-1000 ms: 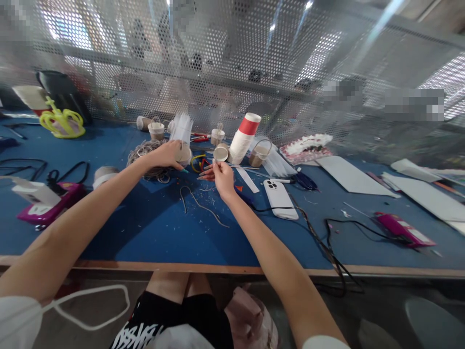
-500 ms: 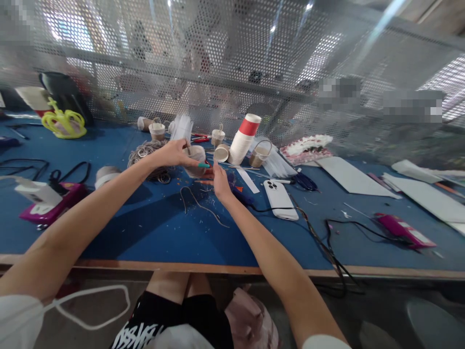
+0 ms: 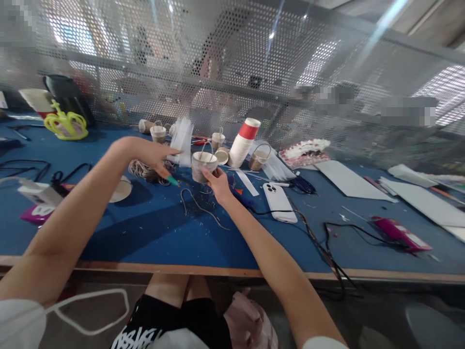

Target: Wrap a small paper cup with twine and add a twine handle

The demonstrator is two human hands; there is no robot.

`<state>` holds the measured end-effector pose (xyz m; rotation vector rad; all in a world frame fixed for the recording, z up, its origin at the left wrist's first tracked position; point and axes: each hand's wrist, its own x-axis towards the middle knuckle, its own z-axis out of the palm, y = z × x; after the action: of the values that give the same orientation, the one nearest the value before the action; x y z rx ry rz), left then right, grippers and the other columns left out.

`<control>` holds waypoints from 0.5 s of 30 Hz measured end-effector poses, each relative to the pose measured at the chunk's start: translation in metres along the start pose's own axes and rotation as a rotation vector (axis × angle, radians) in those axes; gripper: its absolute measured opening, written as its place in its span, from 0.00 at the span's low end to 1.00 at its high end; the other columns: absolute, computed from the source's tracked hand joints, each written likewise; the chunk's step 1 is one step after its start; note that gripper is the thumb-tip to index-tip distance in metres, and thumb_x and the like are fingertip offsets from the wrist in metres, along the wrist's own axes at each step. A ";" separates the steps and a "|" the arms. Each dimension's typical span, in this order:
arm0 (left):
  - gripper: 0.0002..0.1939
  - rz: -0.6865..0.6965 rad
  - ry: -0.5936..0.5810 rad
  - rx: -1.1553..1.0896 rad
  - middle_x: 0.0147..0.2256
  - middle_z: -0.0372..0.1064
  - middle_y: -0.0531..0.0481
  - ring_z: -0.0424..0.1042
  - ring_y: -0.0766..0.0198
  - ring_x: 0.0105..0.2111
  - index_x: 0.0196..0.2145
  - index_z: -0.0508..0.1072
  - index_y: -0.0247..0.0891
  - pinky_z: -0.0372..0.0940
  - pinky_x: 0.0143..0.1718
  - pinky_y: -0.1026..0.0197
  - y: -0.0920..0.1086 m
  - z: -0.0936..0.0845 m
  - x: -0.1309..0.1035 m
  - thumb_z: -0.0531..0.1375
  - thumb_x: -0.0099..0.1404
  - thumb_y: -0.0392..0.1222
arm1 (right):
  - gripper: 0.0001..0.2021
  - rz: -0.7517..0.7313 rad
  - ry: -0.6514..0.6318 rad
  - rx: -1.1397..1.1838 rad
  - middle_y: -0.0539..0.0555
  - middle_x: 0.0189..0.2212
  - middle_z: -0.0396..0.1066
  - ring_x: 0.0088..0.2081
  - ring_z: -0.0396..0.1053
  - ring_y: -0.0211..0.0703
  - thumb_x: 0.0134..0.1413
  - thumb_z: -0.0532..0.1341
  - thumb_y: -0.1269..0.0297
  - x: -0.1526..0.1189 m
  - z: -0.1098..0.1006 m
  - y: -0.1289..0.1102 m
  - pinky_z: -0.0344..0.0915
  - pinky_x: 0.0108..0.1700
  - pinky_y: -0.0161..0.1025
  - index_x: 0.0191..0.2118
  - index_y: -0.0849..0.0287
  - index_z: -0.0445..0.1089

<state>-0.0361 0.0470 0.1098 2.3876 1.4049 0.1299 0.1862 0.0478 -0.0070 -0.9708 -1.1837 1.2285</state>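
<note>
My right hand grips a small wrapped cup with a thin arched handle, held upright over the blue table. To its left, my left hand has its fingers apart and holds nothing; a teal covering shows on one finger. Beneath that hand lies a coil of grey cord. A loose piece of cord curves on the table in front of the cup. Right behind the cup are a cup on its side and a tilted stack of white paper cups with a red band.
More handled cups stand at the back. A white phone lies right of centre, with black cables beside it. White boards and a magenta device are at the right. A yellow crown-shaped object sits back left, before a dark jug.
My left hand has let go of the cup and moved left, its fingers spread. The cup now shows its arched handle upright, in my right hand alone.
</note>
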 end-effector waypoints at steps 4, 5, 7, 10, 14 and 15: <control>0.33 -0.688 -0.113 0.325 0.46 0.71 0.32 0.67 0.37 0.47 0.36 0.74 0.29 0.63 0.45 0.42 -0.039 -0.026 -0.020 0.71 0.35 0.55 | 0.24 0.083 0.003 0.137 0.50 0.30 0.72 0.33 0.73 0.42 0.34 0.68 0.47 0.000 0.000 0.002 0.72 0.34 0.40 0.33 0.57 0.63; 0.30 -0.754 -0.127 0.296 0.41 0.73 0.35 0.68 0.39 0.45 0.30 0.73 0.29 0.64 0.43 0.43 -0.049 -0.027 -0.022 0.71 0.35 0.56 | 0.23 0.115 -0.016 0.162 0.51 0.30 0.73 0.32 0.74 0.43 0.36 0.67 0.45 -0.001 0.001 0.001 0.72 0.33 0.41 0.33 0.57 0.63; 0.27 -0.835 -0.210 0.109 0.29 0.75 0.44 0.71 0.45 0.38 0.21 0.70 0.33 0.66 0.40 0.45 -0.065 -0.025 -0.021 0.72 0.33 0.58 | 0.23 0.184 -0.053 0.188 0.54 0.29 0.74 0.29 0.74 0.44 0.42 0.63 0.42 -0.003 0.003 -0.002 0.73 0.32 0.43 0.34 0.58 0.65; 0.28 -0.888 -0.409 0.075 0.18 0.71 0.48 0.72 0.48 0.35 0.13 0.65 0.33 0.66 0.41 0.46 -0.080 -0.015 -0.013 0.72 0.29 0.60 | 0.25 0.230 -0.066 0.180 0.55 0.25 0.74 0.25 0.74 0.44 0.46 0.59 0.40 -0.007 0.005 -0.005 0.73 0.30 0.42 0.35 0.60 0.67; 0.27 -0.920 -0.441 0.077 0.19 0.72 0.49 0.72 0.54 0.30 0.12 0.68 0.34 0.67 0.38 0.48 -0.081 -0.011 -0.008 0.71 0.29 0.61 | 0.25 0.214 -0.047 0.175 0.55 0.22 0.74 0.24 0.74 0.45 0.47 0.58 0.40 -0.007 0.005 -0.006 0.73 0.28 0.41 0.35 0.61 0.68; 0.27 -0.883 -0.359 0.080 0.18 0.72 0.48 0.71 0.55 0.27 0.11 0.68 0.34 0.68 0.35 0.49 -0.081 -0.012 -0.009 0.71 0.28 0.61 | 0.25 0.210 -0.042 0.179 0.55 0.22 0.74 0.24 0.74 0.45 0.47 0.58 0.40 -0.007 0.005 -0.005 0.74 0.28 0.42 0.35 0.61 0.68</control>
<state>-0.1108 0.0783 0.0931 1.5221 2.1171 -0.5546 0.1823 0.0401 -0.0019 -0.9559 -1.0029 1.5013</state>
